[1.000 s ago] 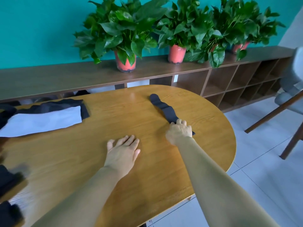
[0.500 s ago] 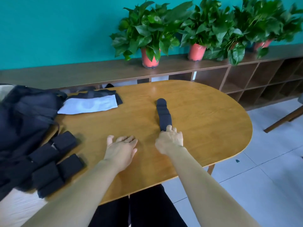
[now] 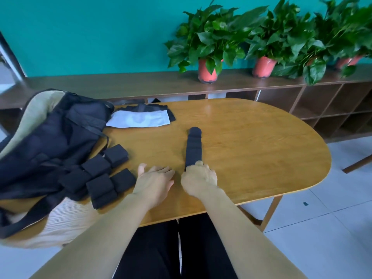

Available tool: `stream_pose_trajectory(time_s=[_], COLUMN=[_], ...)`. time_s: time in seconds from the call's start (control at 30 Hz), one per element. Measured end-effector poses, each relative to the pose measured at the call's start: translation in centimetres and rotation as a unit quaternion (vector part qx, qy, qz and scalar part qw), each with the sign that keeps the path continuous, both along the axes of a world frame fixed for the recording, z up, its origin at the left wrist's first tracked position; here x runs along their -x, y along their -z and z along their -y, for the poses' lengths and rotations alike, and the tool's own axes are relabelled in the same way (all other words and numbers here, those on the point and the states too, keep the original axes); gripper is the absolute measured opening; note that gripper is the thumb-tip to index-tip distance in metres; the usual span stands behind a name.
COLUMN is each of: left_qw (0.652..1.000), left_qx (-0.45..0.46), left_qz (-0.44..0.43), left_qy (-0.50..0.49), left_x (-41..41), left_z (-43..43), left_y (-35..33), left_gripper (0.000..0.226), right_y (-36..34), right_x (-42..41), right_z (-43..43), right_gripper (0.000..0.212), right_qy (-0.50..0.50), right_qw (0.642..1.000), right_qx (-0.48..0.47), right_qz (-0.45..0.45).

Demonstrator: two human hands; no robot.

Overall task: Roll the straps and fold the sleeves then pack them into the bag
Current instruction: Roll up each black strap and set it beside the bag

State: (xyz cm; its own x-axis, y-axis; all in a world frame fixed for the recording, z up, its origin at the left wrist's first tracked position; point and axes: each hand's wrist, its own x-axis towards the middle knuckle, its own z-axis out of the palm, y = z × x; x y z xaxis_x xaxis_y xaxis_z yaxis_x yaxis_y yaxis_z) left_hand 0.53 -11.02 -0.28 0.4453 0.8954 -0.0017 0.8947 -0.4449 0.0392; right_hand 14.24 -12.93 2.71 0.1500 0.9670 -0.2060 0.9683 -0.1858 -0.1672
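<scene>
A long black strap (image 3: 193,147) lies flat on the wooden table (image 3: 251,154), stretching away from me. My right hand (image 3: 198,178) grips its near end with curled fingers. My left hand (image 3: 156,180) rests flat on the table just left of it, holding nothing. Several rolled black straps (image 3: 100,176) are grouped to the left, beside the black and tan bag (image 3: 50,141). Folded white and black sleeves (image 3: 141,119) lie at the back of the table by the bag.
A long wooden shelf (image 3: 141,85) with potted plants (image 3: 207,47) runs along the teal wall behind the table. Cubbies sit under it at right. A chair leg (image 3: 358,164) shows at the right edge over tiled floor.
The view has swung left, bringing the bag and rolled straps into sight. My right hand has drawn the strap nearer and straighter; my left hand stays flat on the table.
</scene>
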Motion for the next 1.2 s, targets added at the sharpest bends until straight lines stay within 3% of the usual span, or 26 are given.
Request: stream_pose_trajectory(time_s=[0.13, 0.27, 0.4, 0.5, 0.9, 1.2], left_qw=[0.998, 0.987, 0.982, 0.983, 0.977, 0.972], left_qx=[-0.044, -0.055, -0.040, -0.038, -0.031, -0.047], left_qz=[0.045, 0.120, 0.110, 0.100, 0.119, 0.149], left_qy=[0.029, 0.097, 0.149, 0.151, 0.176, 0.175], left_x=[-0.3, -1.6, -2.2, -2.1, -1.7, -1.5], left_z=[0.0, -0.6, -0.9, -1.0, -2.0, -2.0], left_y=[-0.4, -0.1, 0.7, 1.0, 2.0, 2.9], left_gripper=[0.039, 0.034, 0.032, 0.033, 0.038, 0.038], right_y=[-2.1, -0.8, 2.4, 4.3, 3.1, 2.8], right_x=[-3.4, -6.0, -5.4, -5.0, -6.7, -7.5], right_z=[0.0, 0.1, 0.8, 0.8, -7.2, -11.1], right_gripper=[0.029, 0.027, 0.039, 0.047, 0.056, 0.059], right_qy=[0.009, -0.102, -0.223, -0.250, -0.165, -0.139], right_qw=[0.991, 0.967, 0.950, 0.947, 0.974, 0.976], right_qx=[-0.133, -0.205, -0.175, -0.131, 0.002, 0.026], right_qz=[0.019, 0.112, 0.132, 0.151, 0.157, 0.164])
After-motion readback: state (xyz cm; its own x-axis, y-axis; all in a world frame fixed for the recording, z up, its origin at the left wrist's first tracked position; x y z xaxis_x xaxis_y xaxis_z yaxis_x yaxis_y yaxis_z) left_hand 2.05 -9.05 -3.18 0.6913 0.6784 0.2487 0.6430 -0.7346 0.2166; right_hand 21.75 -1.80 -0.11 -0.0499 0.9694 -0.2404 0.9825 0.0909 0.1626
